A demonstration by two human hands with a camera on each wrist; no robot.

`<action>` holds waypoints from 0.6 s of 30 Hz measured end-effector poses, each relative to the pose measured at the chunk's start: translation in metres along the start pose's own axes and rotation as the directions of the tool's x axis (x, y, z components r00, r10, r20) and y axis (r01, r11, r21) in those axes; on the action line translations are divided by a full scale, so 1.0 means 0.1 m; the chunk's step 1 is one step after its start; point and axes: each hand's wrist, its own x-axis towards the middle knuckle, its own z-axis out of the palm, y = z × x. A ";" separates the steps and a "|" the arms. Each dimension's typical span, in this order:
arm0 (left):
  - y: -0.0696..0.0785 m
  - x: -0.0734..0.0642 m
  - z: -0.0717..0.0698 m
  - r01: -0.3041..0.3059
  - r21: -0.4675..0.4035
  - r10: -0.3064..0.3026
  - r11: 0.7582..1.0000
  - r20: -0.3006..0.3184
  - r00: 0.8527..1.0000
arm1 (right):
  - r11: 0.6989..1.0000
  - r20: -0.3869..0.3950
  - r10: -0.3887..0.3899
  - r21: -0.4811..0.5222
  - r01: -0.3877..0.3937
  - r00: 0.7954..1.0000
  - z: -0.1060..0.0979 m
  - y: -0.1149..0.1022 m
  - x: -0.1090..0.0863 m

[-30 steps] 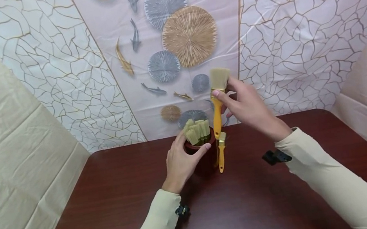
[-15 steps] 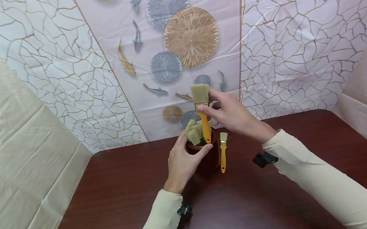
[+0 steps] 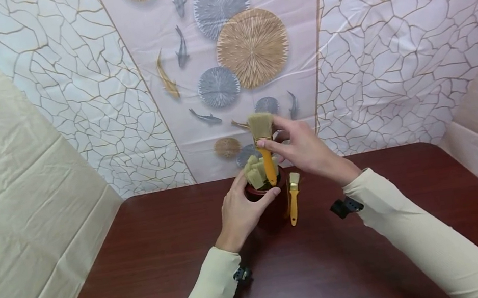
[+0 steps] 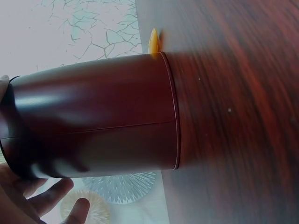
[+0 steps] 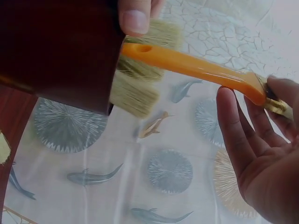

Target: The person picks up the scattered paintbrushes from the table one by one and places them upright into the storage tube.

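My right hand (image 3: 305, 146) pinches a wide paintbrush (image 3: 268, 157) near its metal band, bristles up. The brush's yellow handle (image 5: 187, 65) points down, its end at the mouth of a dark red-brown cylindrical holder (image 4: 98, 116). Around the holder's rim my left hand (image 3: 241, 210) grips, thumb on the near side, as the head view shows. Several paintbrushes stand in the holder with pale bristles (image 5: 135, 93) up; their handles are hidden inside. Just right of the holder, a smaller yellow-handled paintbrush (image 3: 294, 200) stays apart from both hands.
The holder stands on a dark reddish wooden table (image 3: 145, 266). Behind it hangs a patterned cloth backdrop (image 3: 365, 63) with discs and fish. Beige cloth (image 3: 20, 202) closes off the left side, and similar cloth the right.
My right hand has moved left and slightly down, bringing the wide paintbrush from beside the holder to over its mouth. My left hand keeps its grip on the rim.
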 end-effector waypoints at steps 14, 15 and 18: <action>-0.01 -0.01 0.00 0.002 0.026 -0.001 1.000 -0.011 1.000 | 0.951 0.165 -0.024 -0.302 0.074 0.986 0.13 0.28 -0.08; -0.01 -0.01 0.00 0.001 0.028 -0.001 1.000 -0.011 1.000 | 0.947 0.176 -0.024 -0.312 0.079 0.984 0.15 0.30 -0.09; -0.02 -0.01 0.02 -0.002 0.029 0.003 1.000 -0.011 1.000 | 0.942 0.192 -0.022 -0.325 0.085 0.981 0.17 0.35 -0.12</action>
